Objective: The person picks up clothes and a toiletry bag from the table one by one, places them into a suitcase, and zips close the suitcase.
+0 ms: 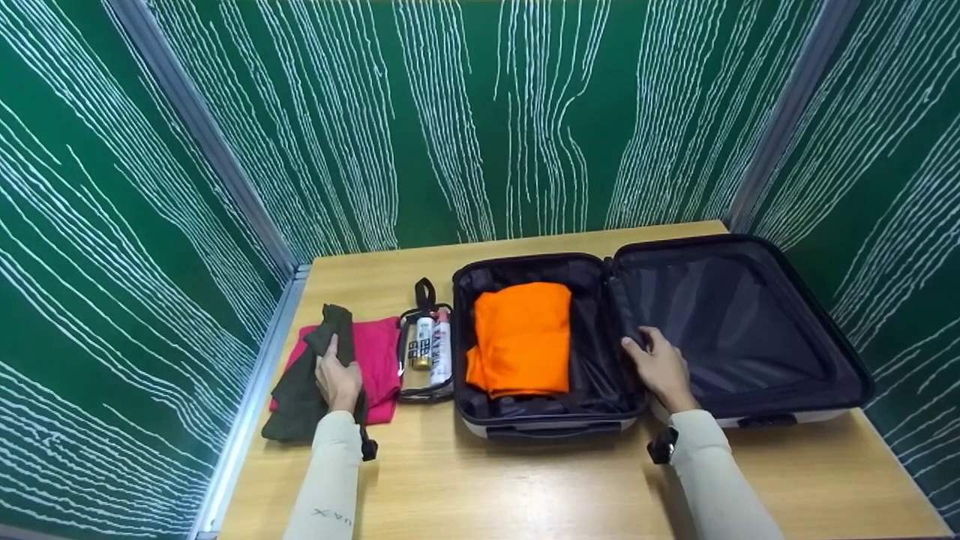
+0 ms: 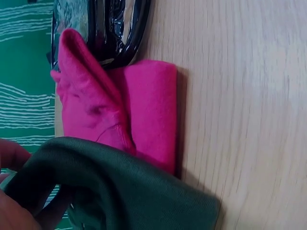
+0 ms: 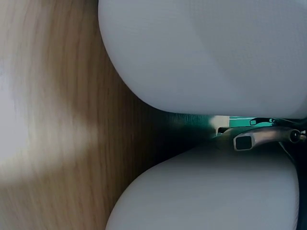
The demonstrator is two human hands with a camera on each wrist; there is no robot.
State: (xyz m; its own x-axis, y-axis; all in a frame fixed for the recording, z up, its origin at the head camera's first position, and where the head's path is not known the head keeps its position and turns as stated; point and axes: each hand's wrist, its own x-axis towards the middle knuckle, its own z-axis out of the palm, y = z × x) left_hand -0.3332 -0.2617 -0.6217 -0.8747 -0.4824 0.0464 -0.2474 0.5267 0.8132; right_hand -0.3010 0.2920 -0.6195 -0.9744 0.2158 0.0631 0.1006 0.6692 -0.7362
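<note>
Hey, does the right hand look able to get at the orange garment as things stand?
Probably yes: the right hand is near the hinge side of the open suitcase, and the folded orange garment lies close by with nothing covering it.

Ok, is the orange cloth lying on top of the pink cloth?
No, the orange cloth lies inside the open suitcase, while the pink cloth is on the table outside it.

Passage: bench [image 1: 517,487], near strip, between the sleeves [image 1: 330,472]; also far-left corner, before the wall [image 1: 555,112]. Obstacles, left to right: green cloth [image 1: 300,397] over pink cloth [image 1: 380,352]; pouch [image 1: 426,394], just beside; open suitcase [image 1: 590,341], lid [image 1: 742,337] spread right.
</note>
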